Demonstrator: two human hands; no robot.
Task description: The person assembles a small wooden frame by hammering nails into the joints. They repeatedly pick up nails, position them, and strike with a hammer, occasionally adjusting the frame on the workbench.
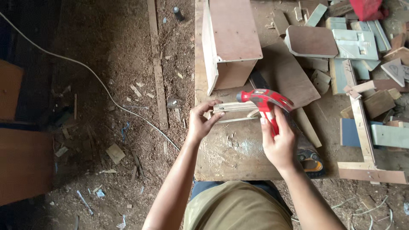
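One red hammer point(265, 100) hangs head-down over two thin wood strips point(233, 107) at the workbench point(221, 164) edge. The right hand point(277, 142) is wrapped tight round its handle; the left hand point(201, 121) pinches the strips' near end. One open plywood box point(230, 40) stands just behind, and a saw point(309, 157) lies under the right wrist. Offcuts point(362, 47) crowd the right side.

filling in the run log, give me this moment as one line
left hand: pinching thin pale wooden strip | right hand: gripping red hammer | hammer head: over strip | surface: dusty wooden workbench
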